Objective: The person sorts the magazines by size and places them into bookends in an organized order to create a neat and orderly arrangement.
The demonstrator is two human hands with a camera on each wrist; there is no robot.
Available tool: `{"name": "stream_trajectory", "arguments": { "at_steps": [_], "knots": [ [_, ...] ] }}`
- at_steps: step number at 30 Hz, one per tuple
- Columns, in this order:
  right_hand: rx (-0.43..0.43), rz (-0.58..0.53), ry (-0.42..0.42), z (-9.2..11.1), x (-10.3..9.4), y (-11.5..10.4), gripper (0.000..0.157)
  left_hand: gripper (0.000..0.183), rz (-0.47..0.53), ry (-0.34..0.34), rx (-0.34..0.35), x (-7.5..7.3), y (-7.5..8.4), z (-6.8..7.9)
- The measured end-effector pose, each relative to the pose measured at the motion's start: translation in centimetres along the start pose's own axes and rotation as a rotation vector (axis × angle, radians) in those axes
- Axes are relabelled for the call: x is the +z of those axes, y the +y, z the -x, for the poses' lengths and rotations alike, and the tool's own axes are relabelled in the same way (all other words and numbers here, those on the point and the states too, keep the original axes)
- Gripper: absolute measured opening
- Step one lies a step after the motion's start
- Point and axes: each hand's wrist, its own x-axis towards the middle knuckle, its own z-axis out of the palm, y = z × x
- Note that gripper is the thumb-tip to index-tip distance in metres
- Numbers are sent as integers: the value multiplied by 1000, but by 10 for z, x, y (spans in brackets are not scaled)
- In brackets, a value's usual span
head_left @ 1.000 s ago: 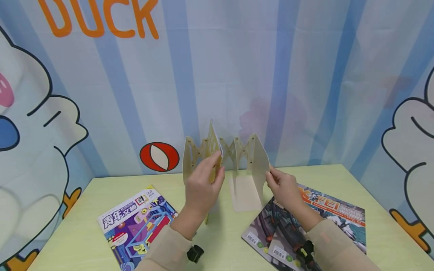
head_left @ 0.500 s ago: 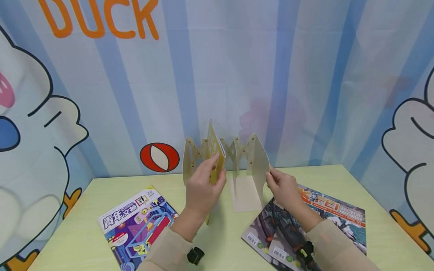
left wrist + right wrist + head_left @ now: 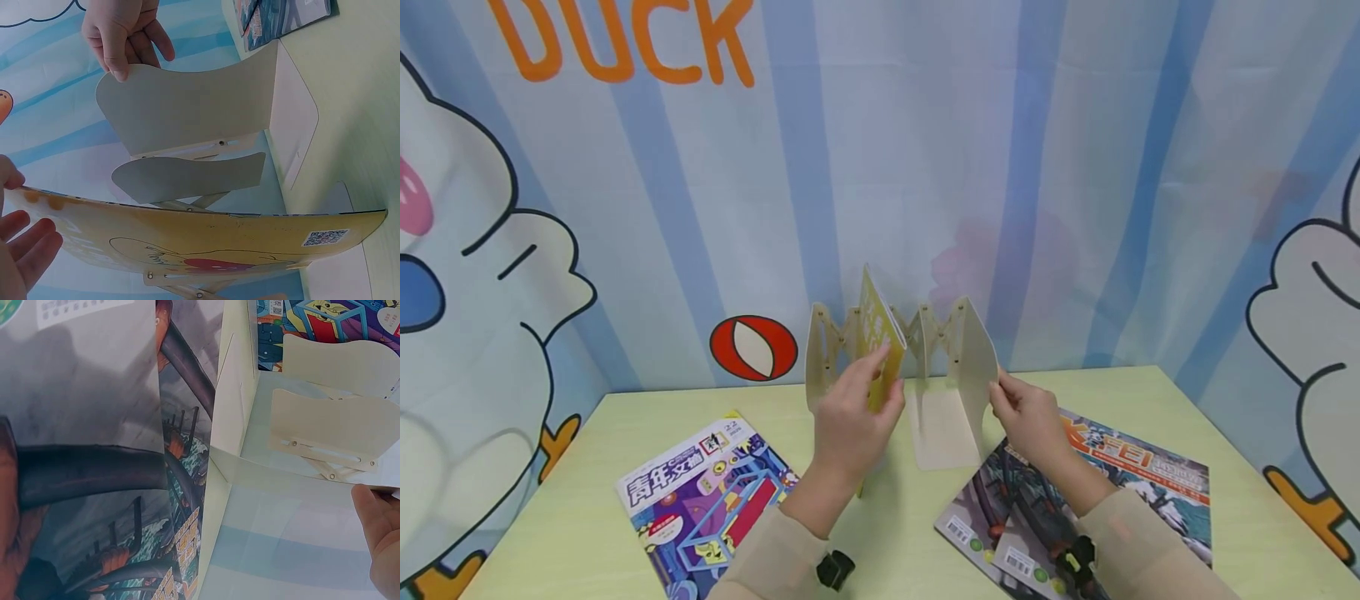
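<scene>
An expandable cream bookend point(image 3: 976, 358) with crisscross hinged arms stands opened out at the back of the table. My left hand point(image 3: 856, 421) holds a thin yellow magazine point(image 3: 874, 317) upright among its panels, fingers along the cover and thumb on the opposite side. A QR code point(image 3: 325, 237) shows near the magazine's lower end in the left wrist view. My right hand point(image 3: 1028, 412) pinches the front edge of the bookend's right end panel point(image 3: 187, 109). The magazine's bottom edge is partly hidden behind my left hand in the head view.
A purple and blue magazine point(image 3: 707, 500) lies flat at the left of the table point(image 3: 572, 492). Overlapping dark magazines point(image 3: 1138, 450) lie at the right, partly under my right forearm. A patterned curtain point(image 3: 895, 167) hangs right behind the table.
The magazine's near edge has swung slightly to the right, and my left hand has shifted a little right with it. My right hand keeps its place on the bookend panel.
</scene>
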Motion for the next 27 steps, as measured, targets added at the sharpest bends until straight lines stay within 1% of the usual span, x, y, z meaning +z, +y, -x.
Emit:
{"name": "stream_trajectory", "arguments": {
  "at_steps": [5,14,27],
  "knots": [
    [-3,9,3,0,0,1,38,39,-1,2,-7,-1,0,1],
    [-9,17,15,0,1,1,37,36,6,-24,-51,-5,0,4],
    [-17,32,15,0,1,0,37,35,-7,-81,-104,-10,-4,9]
  ]
}}
